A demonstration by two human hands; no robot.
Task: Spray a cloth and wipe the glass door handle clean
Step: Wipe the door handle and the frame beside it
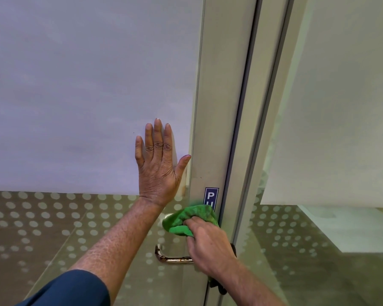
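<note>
From the head view, my left hand [158,164] lies flat and open against the frosted glass door [75,96], fingers spread upward, the thumb reaching toward the pale metal door frame [212,129]; it holds nothing. My right hand [208,246] is closed around a bunched green cloth [186,219], which sticks out above and to the left of my knuckles and presses against the frame, covering the lower part of a blue sign [211,196] whose first letters, "PU", still show. The door handle [170,258], a curved metal bar with rusty brown spots, sits just below the cloth; its visible end bends away to the left, and its right part runs behind my right hand. A dark blue sleeve [75,290] covers my left upper arm.
</note>
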